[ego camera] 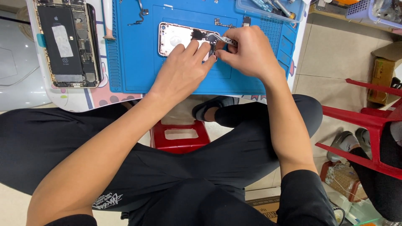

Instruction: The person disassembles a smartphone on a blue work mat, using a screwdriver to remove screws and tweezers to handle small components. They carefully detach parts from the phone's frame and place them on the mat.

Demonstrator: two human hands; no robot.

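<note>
Pinching metal tweezers [222,39], right hand [247,52] meets left hand's [182,69] fingertips pressing the phone housing [176,37], its long axis crosswise

The right end of the phone housing [180,38] is hidden under the fingers of both hands, so the part touched there cannot be told. The tweezers [222,39] show only a short metal piece; their tips are covered. The opened phone [67,42] is cut off by the top edge, as is the clear tray [268,10]. A person's shoes [349,140] at right are partly behind the red chair [368,119].
</note>
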